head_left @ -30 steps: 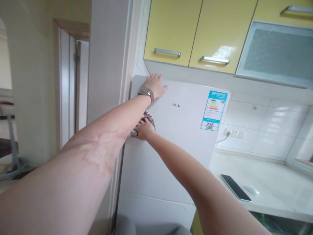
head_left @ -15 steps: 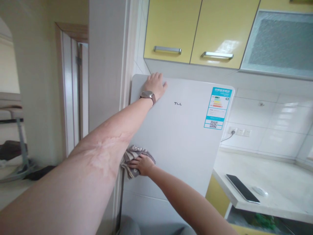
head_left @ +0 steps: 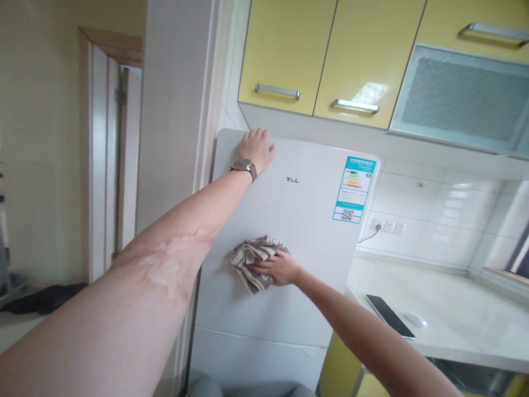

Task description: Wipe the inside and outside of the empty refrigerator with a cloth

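A white refrigerator [head_left: 306, 220] with a TCL logo and a blue energy label [head_left: 354, 189] stands in front of me. My left hand [head_left: 255, 149], a watch [head_left: 242, 164] on its wrist, rests on the upper left of the door. Its fingers lie spread over the top edge and hold nothing. Lower down, my right hand [head_left: 279, 267] presses a striped brown-and-cream cloth [head_left: 250, 259] against the door, left of its middle. Folds of the cloth stick out past the fingers, and the palm is hidden.
Yellow wall cabinets [head_left: 285, 55] hang above the refrigerator. On the right a white counter [head_left: 446, 286] carries a dark flat tablet-like device [head_left: 389, 316] and a white oval object [head_left: 415, 320]. A plug sits in the wall socket [head_left: 379, 225]. A door frame [head_left: 173, 138] borders the left side.
My right hand has slid the cloth rightward and slightly up, from the door's left edge toward its middle. My left hand stays at the top. The view has turned a little to the right.
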A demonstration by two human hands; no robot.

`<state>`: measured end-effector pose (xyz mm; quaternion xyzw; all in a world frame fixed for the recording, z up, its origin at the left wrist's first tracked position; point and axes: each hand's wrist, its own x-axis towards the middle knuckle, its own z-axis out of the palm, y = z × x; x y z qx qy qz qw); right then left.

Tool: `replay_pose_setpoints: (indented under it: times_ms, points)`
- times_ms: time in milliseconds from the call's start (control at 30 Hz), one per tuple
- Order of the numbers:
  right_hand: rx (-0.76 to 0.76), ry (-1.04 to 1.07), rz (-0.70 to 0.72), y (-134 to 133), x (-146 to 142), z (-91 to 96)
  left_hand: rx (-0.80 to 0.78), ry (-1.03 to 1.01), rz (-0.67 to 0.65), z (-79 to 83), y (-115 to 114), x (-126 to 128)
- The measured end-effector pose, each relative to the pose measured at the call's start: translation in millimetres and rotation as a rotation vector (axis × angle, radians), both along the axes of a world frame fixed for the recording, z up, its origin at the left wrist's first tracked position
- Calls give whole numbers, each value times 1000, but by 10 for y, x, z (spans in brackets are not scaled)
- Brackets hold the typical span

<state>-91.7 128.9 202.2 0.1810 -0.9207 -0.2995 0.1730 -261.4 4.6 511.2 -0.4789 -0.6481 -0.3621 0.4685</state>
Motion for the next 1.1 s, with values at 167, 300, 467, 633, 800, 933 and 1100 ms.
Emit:
replay_pose_setpoints:
  times_ms: [167, 300, 467, 633, 800, 933, 1100]
  points:
    - [75, 238, -263, 4, 365, 1384, -35, -36, 10, 17, -46, 51]
    - [118, 529, -488, -41, 576, 2265, -61, -33, 8, 15, -61, 60]
    - [30, 781, -615, 37, 766, 2947, -42, -35, -11, 25, -2, 5]
    - [-119, 1015, -651, 194, 924, 2850, -54, -24, -4, 34, 28, -19]
    - [-127, 1157, -658, 320, 942, 2342, -25, -60, -66, 8, -30, 30]
    - [-138, 1139, -664, 382, 973, 2130, -17, -91, -89, -10, -75, 66]
    - [-124, 1090, -687, 425, 1064, 1885, -38, -162, -138, -12, -84, 78]
